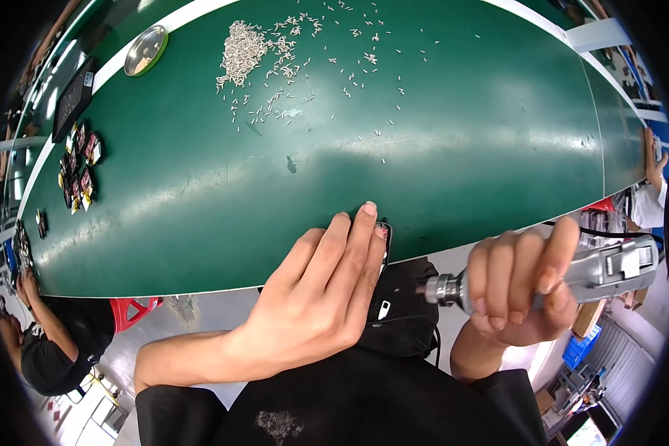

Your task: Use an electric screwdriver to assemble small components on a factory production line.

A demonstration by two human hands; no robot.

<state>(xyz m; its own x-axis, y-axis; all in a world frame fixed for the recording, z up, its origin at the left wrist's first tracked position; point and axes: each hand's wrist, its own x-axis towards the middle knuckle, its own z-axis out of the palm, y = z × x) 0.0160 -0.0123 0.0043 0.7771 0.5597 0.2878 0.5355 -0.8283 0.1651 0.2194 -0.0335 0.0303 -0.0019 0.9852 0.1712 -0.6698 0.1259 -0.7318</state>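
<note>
My left hand lies with its fingers stretched out over a small dark object with a shiny rim at the table's near edge. Most of that object is hidden under the fingers, and the thumb does not show. My right hand is wrapped round a grey electric screwdriver, held off the table's near edge to the right. Its metal collar points left, towards my left hand, and stands apart from the small object.
A pile of small silvery pins or screws lies on the green table, with more scattered around. A round dish, a black box and dark small parts lie leftward. Co-workers' hands show at both sides.
</note>
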